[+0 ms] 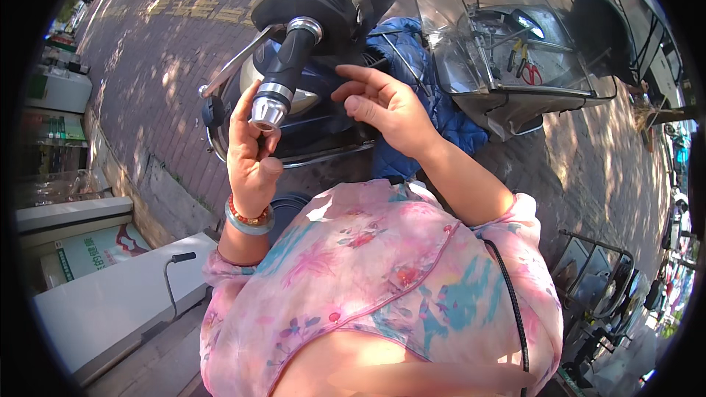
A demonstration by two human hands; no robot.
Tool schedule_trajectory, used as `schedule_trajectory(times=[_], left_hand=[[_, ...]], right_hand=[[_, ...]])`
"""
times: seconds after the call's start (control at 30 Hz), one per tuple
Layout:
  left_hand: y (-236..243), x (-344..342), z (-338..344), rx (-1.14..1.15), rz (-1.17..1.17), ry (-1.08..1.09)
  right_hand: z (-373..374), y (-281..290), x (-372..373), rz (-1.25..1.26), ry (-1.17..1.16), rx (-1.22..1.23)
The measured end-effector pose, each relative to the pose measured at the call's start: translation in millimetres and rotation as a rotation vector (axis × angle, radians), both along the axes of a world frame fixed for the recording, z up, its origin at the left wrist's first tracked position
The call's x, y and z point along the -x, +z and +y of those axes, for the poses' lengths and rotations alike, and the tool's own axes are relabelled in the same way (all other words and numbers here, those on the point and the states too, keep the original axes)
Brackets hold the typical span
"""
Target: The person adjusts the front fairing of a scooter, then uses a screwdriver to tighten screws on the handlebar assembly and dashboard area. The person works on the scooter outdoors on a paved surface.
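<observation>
A black scooter handlebar grip [285,59] with a silver bar end [269,112] points toward me, and a silver brake lever [239,64] runs along its left. My left hand [248,151] is at the bar end, its index finger stretched up along the left side of it and its thumb apart. Other left fingers bend partly behind the bar end, so their contact with it is not fully visible. To the right of the grip, my right hand [388,112] hangs in the air, holding nothing, with its fingers spread and lightly bent.
The dark scooter body [316,0] stands ahead, beside a blue quilted cover [434,106]. At the right, a framed clear box [478,37] holds red-handled pliers [528,71] and a yellow-handled tool [512,55]. A white panel [125,301] with a crank handle [176,259] lies lower left.
</observation>
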State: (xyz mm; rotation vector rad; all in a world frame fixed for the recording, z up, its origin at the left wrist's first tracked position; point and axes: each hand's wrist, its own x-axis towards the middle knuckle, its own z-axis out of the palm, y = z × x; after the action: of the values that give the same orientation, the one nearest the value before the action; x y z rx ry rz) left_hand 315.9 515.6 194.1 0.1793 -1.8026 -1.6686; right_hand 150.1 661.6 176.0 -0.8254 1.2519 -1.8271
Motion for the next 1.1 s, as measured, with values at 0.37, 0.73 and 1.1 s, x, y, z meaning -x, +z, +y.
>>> schedule_trajectory(times=[0.37, 0.73, 1.1], left_hand=[[34, 28, 7, 0.265, -0.135, 0.448], [39, 35, 13, 0.252, -0.172, 0.544], [70, 39, 11, 0.689, -0.416, 0.689]], right_hand=[[-40, -30, 39, 0.263, -0.203, 0.097], [-35, -29, 46, 0.036, -0.025, 0.165], [-47, -32, 99, 0.527, -0.167, 0.093]])
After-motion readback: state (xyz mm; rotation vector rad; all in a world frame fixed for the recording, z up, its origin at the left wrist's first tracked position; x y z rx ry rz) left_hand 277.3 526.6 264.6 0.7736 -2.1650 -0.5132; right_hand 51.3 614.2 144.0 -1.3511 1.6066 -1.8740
